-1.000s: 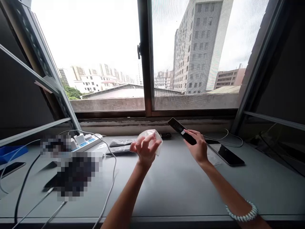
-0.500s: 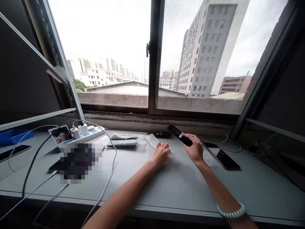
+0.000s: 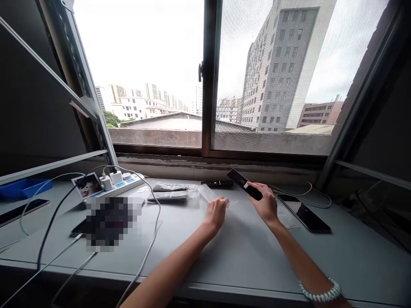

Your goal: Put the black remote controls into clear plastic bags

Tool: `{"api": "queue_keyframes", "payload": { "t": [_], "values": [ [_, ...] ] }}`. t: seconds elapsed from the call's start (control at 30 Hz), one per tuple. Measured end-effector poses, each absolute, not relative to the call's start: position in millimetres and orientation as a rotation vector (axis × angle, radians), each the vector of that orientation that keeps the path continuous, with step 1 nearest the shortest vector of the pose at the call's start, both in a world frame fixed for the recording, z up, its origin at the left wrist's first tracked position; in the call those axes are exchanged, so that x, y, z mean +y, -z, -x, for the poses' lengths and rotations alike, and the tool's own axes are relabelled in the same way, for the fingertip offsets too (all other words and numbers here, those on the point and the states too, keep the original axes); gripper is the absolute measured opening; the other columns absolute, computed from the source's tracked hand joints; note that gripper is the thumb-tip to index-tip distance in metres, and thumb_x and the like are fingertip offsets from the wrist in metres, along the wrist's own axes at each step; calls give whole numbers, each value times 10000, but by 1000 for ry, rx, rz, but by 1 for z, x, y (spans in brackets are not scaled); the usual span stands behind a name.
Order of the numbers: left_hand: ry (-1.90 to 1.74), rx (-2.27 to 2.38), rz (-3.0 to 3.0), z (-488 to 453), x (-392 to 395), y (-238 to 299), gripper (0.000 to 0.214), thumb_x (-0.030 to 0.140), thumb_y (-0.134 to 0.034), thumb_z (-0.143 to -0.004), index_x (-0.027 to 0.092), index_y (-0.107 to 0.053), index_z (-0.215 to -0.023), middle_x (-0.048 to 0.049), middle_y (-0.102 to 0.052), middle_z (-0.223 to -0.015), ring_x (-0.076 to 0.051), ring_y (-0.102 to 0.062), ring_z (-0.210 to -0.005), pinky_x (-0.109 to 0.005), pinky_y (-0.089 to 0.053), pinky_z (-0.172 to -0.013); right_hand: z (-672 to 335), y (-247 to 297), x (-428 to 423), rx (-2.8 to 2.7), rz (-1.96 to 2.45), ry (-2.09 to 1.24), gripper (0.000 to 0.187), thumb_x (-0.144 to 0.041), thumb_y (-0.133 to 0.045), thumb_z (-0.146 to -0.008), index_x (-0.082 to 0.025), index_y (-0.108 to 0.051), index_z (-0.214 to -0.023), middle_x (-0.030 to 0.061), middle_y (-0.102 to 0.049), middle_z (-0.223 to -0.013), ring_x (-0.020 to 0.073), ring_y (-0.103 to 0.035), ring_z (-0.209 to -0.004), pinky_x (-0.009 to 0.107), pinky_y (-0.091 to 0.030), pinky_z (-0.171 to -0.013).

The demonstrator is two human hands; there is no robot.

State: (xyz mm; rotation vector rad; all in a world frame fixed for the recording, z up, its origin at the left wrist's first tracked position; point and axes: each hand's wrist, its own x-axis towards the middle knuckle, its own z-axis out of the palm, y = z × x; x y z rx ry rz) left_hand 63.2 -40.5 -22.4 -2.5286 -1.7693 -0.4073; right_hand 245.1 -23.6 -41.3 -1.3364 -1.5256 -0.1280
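Note:
My right hand is closed around the lower end of a slim black remote control, held tilted above the desk. Its visible face carries printing and a small white sticker. My left hand rests low over the desk, fingers curled together at a clear plastic bag; the fingertips are partly hidden. Just behind that bag lies another black remote control, buttons up. To the left of my left hand, two dark items in clear plastic wrapping lie side by side.
On the right lie a black phone and a white cable. A power strip with chargers, a photo, a blurred-out device and trailing cables occupy the left. A blue tray sits far left. The window rises behind the desk.
My left hand's fingers have curled in from a looser, more spread pose at the plastic bag. The right hand keeps holding the remote control. The whole view has shifted slightly.

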Motion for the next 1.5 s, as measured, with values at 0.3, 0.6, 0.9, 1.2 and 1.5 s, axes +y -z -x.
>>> {"api": "queue_keyframes", "payload": {
  "t": [0.3,0.6,0.9,1.2,1.5],
  "values": [
    [756,-1660,2597,-70,-49,26,392,-37,-385,-797,216,-518,-1065,-17,-637,-1037,-165,-631,-878,-234,-469,-689,-244,42,-25,-1528,1353,154,420,-184,-563,-694,-290,-629,-1094,29,-614,-1056,246,-547,-949,362,-440,-834],
    [784,-1615,2090,-55,-35,23,463,-41,-346,-806,125,-497,-1211,-129,-421,-1359,-238,-392,-1244,-357,-396,-956,-244,44,-28,-1461,1351,25,415,-261,-584,-686,-256,-630,-1098,58,-616,-1066,241,-566,-959,354,-451,-816],
    [454,-1793,2101,-44,-29,22,245,37,-434,-771,133,-659,-775,-125,-534,-1157,-283,-355,-1202,-411,-279,-977,-239,48,-26,-1483,1320,-316,425,-353,-633,-656,-233,-638,-1064,40,-676,-972,214,-613,-903,351,-470,-814],
    [496,-1776,2275,-54,-31,25,221,169,-355,-882,146,-562,-958,-96,-571,-980,-221,-556,-926,-295,-443,-693,-243,57,-21,-1619,1324,-282,415,-325,-629,-645,-234,-634,-1050,31,-672,-977,204,-614,-883,366,-471,-815],
    [1049,-1967,2370,-59,-35,24,381,78,-242,-894,197,-454,-1187,-87,-540,-1216,-185,-578,-1010,-265,-463,-765,-245,54,-25,-1465,1428,-230,439,-377,-648,-640,-242,-632,-1057,35,-667,-960,216,-605,-872,353,-462,-772]
  ]
}}
